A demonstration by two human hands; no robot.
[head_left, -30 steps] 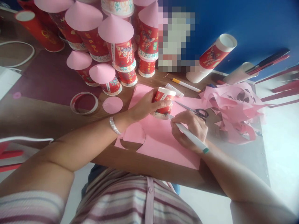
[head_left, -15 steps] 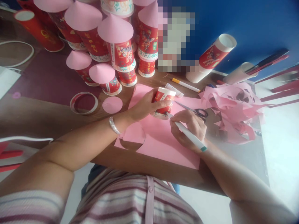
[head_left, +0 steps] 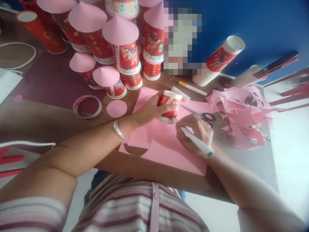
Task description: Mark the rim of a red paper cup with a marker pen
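Steadying red paper cup (head_left: 170, 99) in curled left fingers (head_left: 170, 107), leaving its white band (head_left: 164, 120) free for marker (head_left: 197, 139) pinched in right fingers (head_left: 186, 121).

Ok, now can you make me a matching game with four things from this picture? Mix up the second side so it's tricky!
Things:
1. Red paper cup
2. Marker
3. Scissors
4. Bracelet

Clues:
A. Dark at the handle end
B. Worn around the left wrist
C. Held in the left hand
D. White with a green end, held in the right hand

Right pairs: 1-C, 2-D, 3-A, 4-B
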